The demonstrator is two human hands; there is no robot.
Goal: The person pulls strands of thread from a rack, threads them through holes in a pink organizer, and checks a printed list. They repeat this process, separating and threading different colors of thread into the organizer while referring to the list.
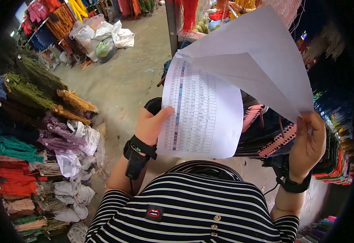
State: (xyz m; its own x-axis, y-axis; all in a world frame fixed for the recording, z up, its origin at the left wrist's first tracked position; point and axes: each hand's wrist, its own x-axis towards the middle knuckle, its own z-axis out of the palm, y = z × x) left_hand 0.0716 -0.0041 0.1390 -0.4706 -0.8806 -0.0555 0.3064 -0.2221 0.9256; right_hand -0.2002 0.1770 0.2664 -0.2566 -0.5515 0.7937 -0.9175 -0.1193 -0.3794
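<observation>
The left hand (152,123) is near 9 o'clock, its thumb (163,114) stretched toward 2 o'clock and its other fingers mostly out of sight. The left forearm (124,172) rises to it from 7 o'clock. The right hand (307,141) is raised between 3 and 4 o'clock, thumb and bent forefinger pinched together at the top. The right forearm (289,202) slants up from between 4 and 5 o'clock.

floor (116,77) | greyish | heap of plastic bags (122,35), mostly white, 1 greenish
</observation>
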